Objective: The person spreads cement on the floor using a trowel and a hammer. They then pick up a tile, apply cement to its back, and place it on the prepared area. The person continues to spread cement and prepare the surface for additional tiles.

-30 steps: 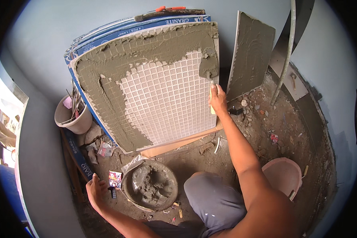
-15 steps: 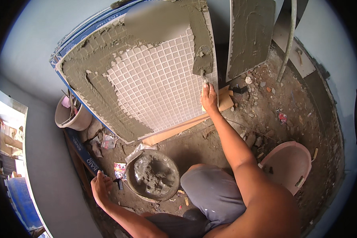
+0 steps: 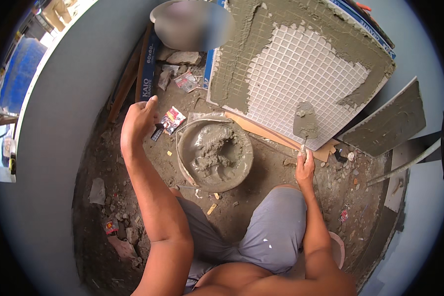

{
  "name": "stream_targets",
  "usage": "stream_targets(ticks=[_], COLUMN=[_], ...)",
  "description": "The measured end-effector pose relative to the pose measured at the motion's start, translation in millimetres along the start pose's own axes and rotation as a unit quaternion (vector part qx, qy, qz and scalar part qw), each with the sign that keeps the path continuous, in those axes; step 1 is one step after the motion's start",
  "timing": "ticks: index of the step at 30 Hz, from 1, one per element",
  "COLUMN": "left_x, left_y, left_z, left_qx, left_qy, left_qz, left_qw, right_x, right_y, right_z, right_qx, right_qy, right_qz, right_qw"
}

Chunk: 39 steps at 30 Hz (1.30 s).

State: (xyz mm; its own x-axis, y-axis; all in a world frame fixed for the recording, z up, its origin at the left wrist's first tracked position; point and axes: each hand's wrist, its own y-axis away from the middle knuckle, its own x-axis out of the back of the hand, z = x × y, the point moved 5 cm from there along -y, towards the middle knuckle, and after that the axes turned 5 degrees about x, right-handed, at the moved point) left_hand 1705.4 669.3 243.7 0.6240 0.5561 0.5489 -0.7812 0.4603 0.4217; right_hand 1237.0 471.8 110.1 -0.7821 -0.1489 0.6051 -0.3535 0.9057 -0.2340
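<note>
My right hand point(image 3: 306, 170) grips the handle of a trowel point(image 3: 306, 123). Its blade carries grey mortar and lies over the bare white grid on the back of a large tile point(image 3: 301, 74). Wet mortar point(image 3: 241, 64) covers the tile's left, top and right borders, and the tile leans upright. Left of a mortar bucket point(image 3: 249, 163), my left hand point(image 3: 142, 121) is raised with its fingers curled; what they hold, if anything, is hidden. Lumpy wet mortar point(image 3: 217, 153) fills the lower part of the bucket. A small dark object point(image 3: 157, 132) shows beside the left hand.
A second mortar-coated tile point(image 3: 389, 118) leans at the right, near a pale pole point(image 3: 404, 163). Cardboard point(image 3: 251, 128) lies under the big tile. A blue box point(image 3: 147, 74) and a pale bucket point(image 3: 158, 12) stand far left. Rubble and wrappers point(image 3: 172, 120) litter the dirt floor.
My view has swung left. The trowel has come from the tile's mortar-covered right border to the bare grid near its lower edge. My left hand stays curled beside the bucket.
</note>
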Motion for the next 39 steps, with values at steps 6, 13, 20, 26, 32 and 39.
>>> stream_targets(ticks=[6, 13, 20, 26, 32, 39], left_x=[38, 54, 67, 56, 50, 49], left_y=[8, 19, 21, 16, 12, 13], left_z=[-24, -24, -27, -20, -20, -19], left_qx=[0.025, -0.002, 0.017, 0.012, 0.017, -0.004], left_qy=[-0.006, 0.059, 0.058, 0.045, 0.05, 0.052], left_qz=[0.039, 0.113, 0.068, 0.062, 0.06, 0.111], left_qw=[0.999, 0.992, 0.996, 0.997, 0.997, 0.992], right_x=[-35, -93, -128, -149, -130, -122], right_y=[-25, -18, -19, -23, -23, -19], right_z=[-144, -190, -183, -162, -147, -141], right_qx=[0.17, 0.236, 0.383, 0.419, 0.399, 0.335], right_qy=[0.178, 0.331, 0.422, 0.415, 0.351, 0.218], right_qz=[-0.371, -0.541, -0.434, -0.364, -0.326, -0.301], right_qw=[0.895, 0.736, 0.698, 0.721, 0.782, 0.866])
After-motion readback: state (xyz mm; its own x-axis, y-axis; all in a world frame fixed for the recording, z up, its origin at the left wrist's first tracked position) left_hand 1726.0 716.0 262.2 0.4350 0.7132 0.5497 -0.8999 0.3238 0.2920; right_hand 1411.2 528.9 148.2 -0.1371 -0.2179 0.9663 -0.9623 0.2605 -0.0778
